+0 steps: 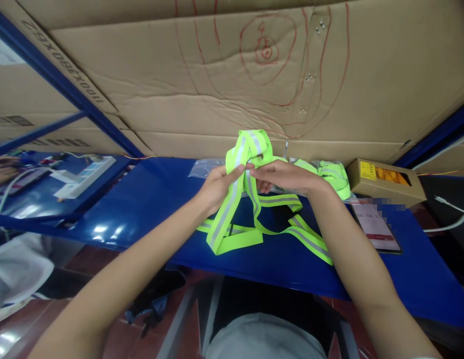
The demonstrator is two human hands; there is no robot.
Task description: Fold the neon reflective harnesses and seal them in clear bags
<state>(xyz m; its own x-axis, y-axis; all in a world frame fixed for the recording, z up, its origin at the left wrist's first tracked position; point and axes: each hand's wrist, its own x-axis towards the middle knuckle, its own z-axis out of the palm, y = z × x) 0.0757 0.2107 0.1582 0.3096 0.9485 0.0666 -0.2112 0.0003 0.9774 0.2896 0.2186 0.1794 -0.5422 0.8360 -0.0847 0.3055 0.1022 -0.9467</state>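
Note:
A neon yellow-green reflective strap (225, 214) with a silver stripe is held up in loops above the blue table. My left hand (216, 187) is closed on it, thumb and fingers pinching the band. On the other side my right hand (282, 174) also pinches the strap near the middle of the loops; its fingertips are partly hidden. Lower lengths of the strap hang down and trail over the table below my hands. Behind my right hand lies more folded reflective strap (335, 177) beside clear plastic bags (204, 167).
The blue table (142, 199) backs onto a cardboard sheet (160, 75) with red drawn rings. On the right are an open cardboard box (385, 182) and a tablet-like screen (379, 227). At left, a white power strip (86, 177) lies near another person's hand (3, 169).

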